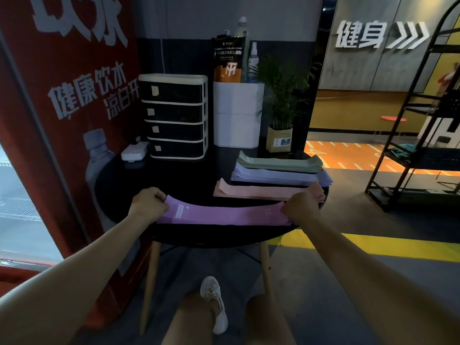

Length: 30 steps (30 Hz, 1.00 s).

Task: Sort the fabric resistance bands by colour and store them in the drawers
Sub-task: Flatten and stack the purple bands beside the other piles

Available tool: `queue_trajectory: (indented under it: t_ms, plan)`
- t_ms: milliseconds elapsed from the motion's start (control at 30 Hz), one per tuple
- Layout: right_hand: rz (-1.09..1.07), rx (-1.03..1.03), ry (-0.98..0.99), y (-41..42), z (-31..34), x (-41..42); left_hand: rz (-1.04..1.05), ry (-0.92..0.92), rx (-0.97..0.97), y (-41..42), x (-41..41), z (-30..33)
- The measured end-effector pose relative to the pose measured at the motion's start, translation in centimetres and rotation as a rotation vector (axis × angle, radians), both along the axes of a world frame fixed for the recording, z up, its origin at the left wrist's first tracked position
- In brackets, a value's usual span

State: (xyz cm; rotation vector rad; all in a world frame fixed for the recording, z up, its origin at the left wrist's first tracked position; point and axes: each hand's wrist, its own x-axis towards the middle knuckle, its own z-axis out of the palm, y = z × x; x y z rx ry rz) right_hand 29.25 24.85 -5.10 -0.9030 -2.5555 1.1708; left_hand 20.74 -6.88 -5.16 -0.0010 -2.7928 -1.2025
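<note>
Purple bands [224,215]: we hold the stack by both ends, L hand [149,204] curled on the left end, R hand [301,207] curled on the right end. Stack sits at near edge of round black table [139,175], sagging slightly in the middle. Just beyond, w/ small gaps: pink stack [261,191], then lavender-blue stack [278,176], then green stack [278,163], all flat on table's R side. Drawer unit [174,115], 4 dark drawers, all closed, at back L. White bin [237,113] & potted plant [281,108] beside it.
</note>
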Motion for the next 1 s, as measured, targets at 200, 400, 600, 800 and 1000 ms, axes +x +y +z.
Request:
queue_trajectory:
  t_ms: [200, 400, 600, 800, 1000]
  plan:
    - [-0.008, 0.079, -0.027, -0.5, -1.2, 0.2, -0.010, -0.018, 0.023, 0.0, 0.3, -0.9]
    - [0.022, 0.182, 0.032, -0.6, -2.2, 0.6, 0.002, -0.006, 0.113, -0.4, -0.2, -2.2]
    - [0.119, 0.230, 0.147, -0.8, -2.6, 0.6, -0.001, 0.005, 0.205, -0.9, -0.6, -2.7]
    - [0.199, 0.375, 0.263, -1.0, -0.7, 0.8, -0.050, 0.179, -0.047, -1.3, 0.4, -0.6]
    - [0.685, 0.484, 0.151, -6.0, -0.8, -0.8, -0.548, 0.266, -0.220, 3.7, 2.2, 0.3]
